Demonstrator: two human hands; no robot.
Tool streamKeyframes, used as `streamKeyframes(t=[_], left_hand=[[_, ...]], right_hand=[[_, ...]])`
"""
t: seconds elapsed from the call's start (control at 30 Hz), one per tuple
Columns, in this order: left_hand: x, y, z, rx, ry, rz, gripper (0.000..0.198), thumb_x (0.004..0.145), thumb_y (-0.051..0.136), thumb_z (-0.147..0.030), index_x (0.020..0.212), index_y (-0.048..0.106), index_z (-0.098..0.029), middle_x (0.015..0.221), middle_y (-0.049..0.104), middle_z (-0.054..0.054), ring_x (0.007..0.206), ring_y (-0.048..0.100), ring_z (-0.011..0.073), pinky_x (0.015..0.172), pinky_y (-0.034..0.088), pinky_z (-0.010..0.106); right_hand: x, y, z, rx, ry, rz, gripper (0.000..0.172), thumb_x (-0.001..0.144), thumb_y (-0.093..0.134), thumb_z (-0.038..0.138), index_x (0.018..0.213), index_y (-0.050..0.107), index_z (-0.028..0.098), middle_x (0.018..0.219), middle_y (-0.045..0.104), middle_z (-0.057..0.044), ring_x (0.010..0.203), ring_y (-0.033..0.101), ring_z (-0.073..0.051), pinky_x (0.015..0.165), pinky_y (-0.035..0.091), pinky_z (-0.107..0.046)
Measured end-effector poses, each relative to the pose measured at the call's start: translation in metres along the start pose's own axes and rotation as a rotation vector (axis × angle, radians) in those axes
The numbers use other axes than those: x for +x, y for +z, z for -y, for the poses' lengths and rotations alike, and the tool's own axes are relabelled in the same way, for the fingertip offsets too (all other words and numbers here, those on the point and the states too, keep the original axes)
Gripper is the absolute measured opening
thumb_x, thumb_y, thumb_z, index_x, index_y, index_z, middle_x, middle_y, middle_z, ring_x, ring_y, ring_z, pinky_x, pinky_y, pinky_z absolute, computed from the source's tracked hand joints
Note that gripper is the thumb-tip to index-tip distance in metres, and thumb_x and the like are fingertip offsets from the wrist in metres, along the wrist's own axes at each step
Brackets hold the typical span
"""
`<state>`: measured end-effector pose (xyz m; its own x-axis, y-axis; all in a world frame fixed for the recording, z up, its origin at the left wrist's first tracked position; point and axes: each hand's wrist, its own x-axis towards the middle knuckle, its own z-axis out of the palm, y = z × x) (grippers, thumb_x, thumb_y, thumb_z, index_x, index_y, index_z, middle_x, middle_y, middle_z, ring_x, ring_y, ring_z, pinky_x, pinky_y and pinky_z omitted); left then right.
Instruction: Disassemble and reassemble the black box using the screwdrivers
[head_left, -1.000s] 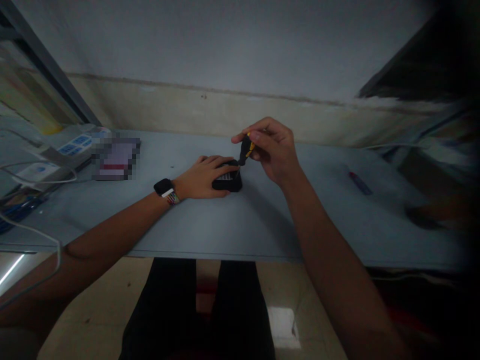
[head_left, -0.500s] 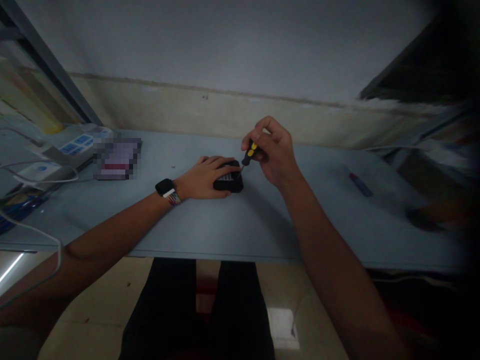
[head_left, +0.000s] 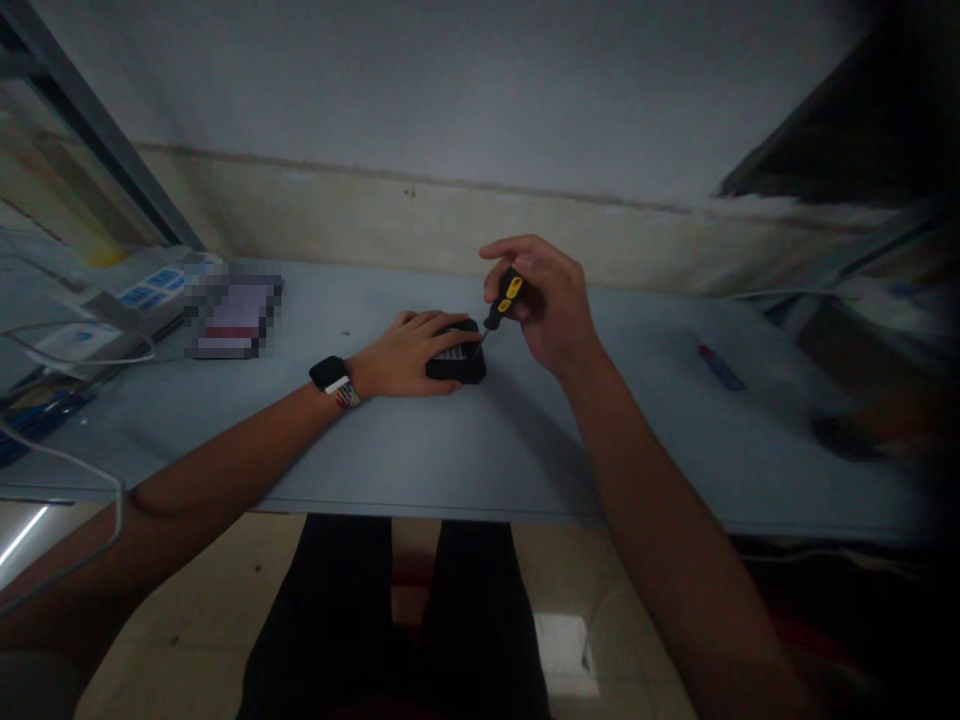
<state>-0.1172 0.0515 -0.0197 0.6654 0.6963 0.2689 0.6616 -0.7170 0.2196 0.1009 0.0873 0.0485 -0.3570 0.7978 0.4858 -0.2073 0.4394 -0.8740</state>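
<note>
A small black box-shaped device (head_left: pixel 466 371) with a pale label lies on the grey table (head_left: pixel 420 450). Across its top and left side rests my left hand (head_left: pixel 409 355), fingers and thumb wrapped round it and pressing it to the surface. My right hand (head_left: pixel 551 295) grips a black and yellow screwdriver (head_left: pixel 509 294) by the handle, with the index finger lifted off. The screwdriver tilts, its thin shaft pointing down to the right end of the device. Whether the tip sits in a screw is too small to tell.
At the left are a white power strip (head_left: pixel 154 290) with cables and a blurred-out flat object (head_left: pixel 232 315). A small red and blue tool (head_left: pixel 720 368) lies to the right, with a dark orange-tipped item (head_left: pixel 847 435) beyond it. A wall (head_left: pixel 450 225) closes the back.
My right fingers have shifted on the screwdriver handle: the index finger is now stretched out and more of the handle shows. My left hand and the device have stayed in place.
</note>
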Motion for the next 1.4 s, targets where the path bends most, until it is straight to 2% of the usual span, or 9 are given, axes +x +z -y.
streamKeyframes(t=[0.13,0.23,0.37,0.5,0.67,0.87,1.13,1.27,1.4], left_hand=[[-0.0004,0.0001,-0.0003,-0.004,0.000,-0.006,0.077,0.096,0.072,-0.054,0.165,0.049,-0.029,0.175,0.045,0.016,0.154,0.048,0.0424,0.120,0.037,0.062],[-0.0010,0.0006,-0.0003,-0.002,-0.002,-0.010,0.077,0.096,0.072,-0.053,0.165,0.050,-0.029,0.175,0.046,0.016,0.154,0.048,0.0426,0.120,0.037,0.062],[-0.0011,0.0010,0.0001,0.004,0.000,-0.016,0.076,0.096,0.071,-0.054,0.165,0.050,-0.029,0.174,0.047,0.018,0.154,0.048,0.0429,0.120,0.037,0.062],[-0.0010,0.0006,0.0000,-0.004,-0.003,-0.013,0.077,0.096,0.071,-0.055,0.165,0.050,-0.030,0.173,0.047,0.017,0.153,0.049,0.0428,0.120,0.037,0.062],[-0.0006,-0.0002,-0.0007,-0.016,-0.002,-0.007,0.077,0.095,0.072,-0.054,0.165,0.049,-0.031,0.175,0.045,0.016,0.154,0.048,0.0423,0.121,0.036,0.063],[-0.0004,-0.0016,-0.0016,-0.010,-0.004,0.005,0.077,0.095,0.072,-0.053,0.166,0.049,-0.030,0.175,0.045,0.016,0.155,0.047,0.0423,0.120,0.037,0.061],[-0.0012,-0.0003,-0.0005,0.005,-0.002,-0.009,0.077,0.096,0.071,-0.054,0.165,0.050,-0.029,0.172,0.048,0.017,0.155,0.047,0.0427,0.120,0.037,0.061],[-0.0010,-0.0005,-0.0003,0.000,-0.003,-0.001,0.076,0.096,0.070,-0.054,0.165,0.050,-0.030,0.174,0.046,0.016,0.154,0.048,0.0423,0.120,0.037,0.061],[-0.0011,-0.0007,-0.0008,-0.009,-0.006,-0.005,0.077,0.096,0.071,-0.054,0.166,0.049,-0.031,0.175,0.046,0.015,0.154,0.047,0.0427,0.120,0.036,0.061]], right_hand=[[0.0007,0.0021,-0.0021,0.033,0.055,-0.026,0.054,0.078,0.093,0.065,0.096,0.059,0.027,0.070,0.071,0.006,0.051,0.046,-0.009,0.043,0.031,-0.021],[0.0017,0.0014,-0.0044,0.041,0.043,-0.025,0.057,0.077,0.094,0.064,0.090,0.053,0.027,0.078,0.075,0.004,0.053,0.048,-0.008,0.044,0.033,-0.020],[0.0013,-0.0011,-0.0033,0.025,0.003,-0.005,0.046,0.082,0.092,0.062,0.092,0.066,0.025,0.091,0.081,-0.002,0.055,0.047,-0.008,0.044,0.034,-0.022],[-0.0014,-0.0024,0.0005,0.000,0.036,0.005,0.041,0.088,0.082,0.065,0.098,0.076,0.025,0.093,0.079,-0.003,0.055,0.049,-0.009,0.043,0.034,-0.025],[-0.0026,0.0002,0.0023,-0.005,0.055,0.000,0.035,0.086,0.086,0.057,0.097,0.073,0.026,0.083,0.074,0.000,0.057,0.052,-0.011,0.044,0.034,-0.024],[-0.0008,0.0024,0.0005,0.046,0.091,-0.034,0.052,0.075,0.097,0.052,0.090,0.054,0.028,0.082,0.074,0.003,0.055,0.047,-0.009,0.044,0.035,-0.023],[-0.0035,-0.0004,0.0028,0.002,0.070,0.009,0.038,0.086,0.083,0.061,0.098,0.076,0.026,0.097,0.082,-0.003,0.057,0.051,-0.011,0.043,0.036,-0.025],[-0.0041,0.0005,0.0043,0.019,0.067,0.004,0.044,0.087,0.078,0.069,0.095,0.077,0.025,0.090,0.079,-0.004,0.056,0.053,-0.012,0.040,0.035,-0.026],[-0.0037,0.0024,0.0053,0.041,0.068,0.007,0.043,0.083,0.086,0.065,0.094,0.071,0.026,0.081,0.075,-0.001,0.053,0.047,-0.010,0.040,0.033,-0.024]])
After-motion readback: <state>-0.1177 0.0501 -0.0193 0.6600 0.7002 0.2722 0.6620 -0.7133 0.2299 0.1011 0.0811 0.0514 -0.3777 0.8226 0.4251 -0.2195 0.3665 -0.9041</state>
